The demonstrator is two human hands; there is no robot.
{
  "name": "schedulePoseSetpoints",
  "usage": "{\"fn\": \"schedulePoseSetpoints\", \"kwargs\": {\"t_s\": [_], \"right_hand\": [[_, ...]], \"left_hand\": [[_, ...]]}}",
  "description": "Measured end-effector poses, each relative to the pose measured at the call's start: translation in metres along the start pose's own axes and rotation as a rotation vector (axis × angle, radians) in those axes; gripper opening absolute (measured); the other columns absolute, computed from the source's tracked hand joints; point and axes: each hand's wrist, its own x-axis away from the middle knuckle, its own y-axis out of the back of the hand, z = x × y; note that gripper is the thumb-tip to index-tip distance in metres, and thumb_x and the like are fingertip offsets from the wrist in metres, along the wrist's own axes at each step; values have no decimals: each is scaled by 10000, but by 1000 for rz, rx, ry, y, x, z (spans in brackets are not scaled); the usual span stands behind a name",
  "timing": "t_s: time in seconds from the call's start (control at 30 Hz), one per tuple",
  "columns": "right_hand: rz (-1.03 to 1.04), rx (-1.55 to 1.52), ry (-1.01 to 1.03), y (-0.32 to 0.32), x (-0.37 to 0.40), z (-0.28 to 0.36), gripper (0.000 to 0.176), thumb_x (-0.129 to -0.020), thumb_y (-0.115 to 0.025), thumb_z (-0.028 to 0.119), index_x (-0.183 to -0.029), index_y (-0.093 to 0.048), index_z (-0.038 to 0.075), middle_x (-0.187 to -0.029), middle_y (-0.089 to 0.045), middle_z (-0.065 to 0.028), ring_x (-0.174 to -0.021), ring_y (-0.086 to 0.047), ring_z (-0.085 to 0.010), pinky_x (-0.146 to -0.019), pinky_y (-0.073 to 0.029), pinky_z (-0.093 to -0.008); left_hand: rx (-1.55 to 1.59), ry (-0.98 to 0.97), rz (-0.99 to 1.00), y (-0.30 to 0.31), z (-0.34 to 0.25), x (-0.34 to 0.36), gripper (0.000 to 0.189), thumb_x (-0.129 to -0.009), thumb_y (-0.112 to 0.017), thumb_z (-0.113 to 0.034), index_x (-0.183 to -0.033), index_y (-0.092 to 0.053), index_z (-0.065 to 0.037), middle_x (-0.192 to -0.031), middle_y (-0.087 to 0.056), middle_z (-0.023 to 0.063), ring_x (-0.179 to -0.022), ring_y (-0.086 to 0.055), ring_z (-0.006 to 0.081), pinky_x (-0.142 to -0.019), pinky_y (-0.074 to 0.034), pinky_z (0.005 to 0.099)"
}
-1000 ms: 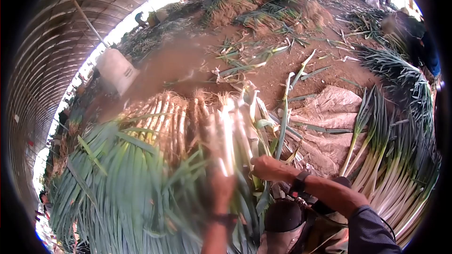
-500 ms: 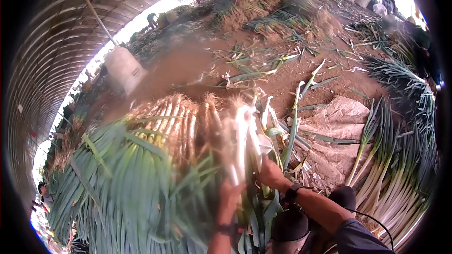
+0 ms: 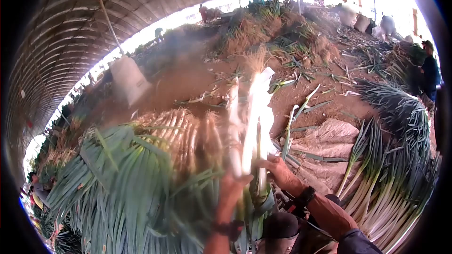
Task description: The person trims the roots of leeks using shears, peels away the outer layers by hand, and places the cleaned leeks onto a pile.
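Upright in front of me are several leeks (image 3: 252, 134), their white shafts bright and their roots pointing away from me. My left hand (image 3: 231, 188) is closed around the lower shafts, thumb across them. Just right of it, my right hand (image 3: 281, 173) is closed at the rightmost stalk, where a loose pale layer stands off the shaft; the fingertips are partly hidden. To the left lies a broad pile of leeks (image 3: 127, 174), green leaves toward me and brownish rooted ends away. Glare washes out part of the held shafts.
Cleaned-looking leeks (image 3: 376, 197) with pale shafts lie at the right beside a crumpled sack (image 3: 329, 136). A white sack (image 3: 128, 79) stands by a pole at left. Further leek heaps (image 3: 254, 28) and loose leaves cover the soil. Another person (image 3: 429, 70) stands at far right.
The held leeks have risen and stand more upright, with their roots farther up the view. My right hand has shifted slightly right. The camera view has tilted, bringing the person at right into sight.
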Motion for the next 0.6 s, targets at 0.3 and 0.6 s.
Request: {"fn": "schedulePoseSetpoints", "kwargs": {"t_s": [0.3, 0.6], "right_hand": [[228, -329, -340, -19, 21, 10, 427, -1043, -486, 296, -1253, -623, -50, -1126, -617, -155, -981, -626, -239, -826, -532, -363], [219, -129, -85, -41, 41, -5, 340, -1007, -571, 259, -1194, -617, -21, -1149, -603, -121, -941, -630, -190, -777, -556, -303]], "left_hand": [[200, -88, 269, -1, 81, -17, 622, -915, -690, -397, -1385, -499, -37, -1296, -611, 148, -1159, -624, 290, -1020, -504, 454], [-597, -457, -8, -15, 30, 53, 300, -885, -748, -261, -1086, -744, -38, -1113, -691, 105, -1043, -653, 241, -926, -494, 373]]}}
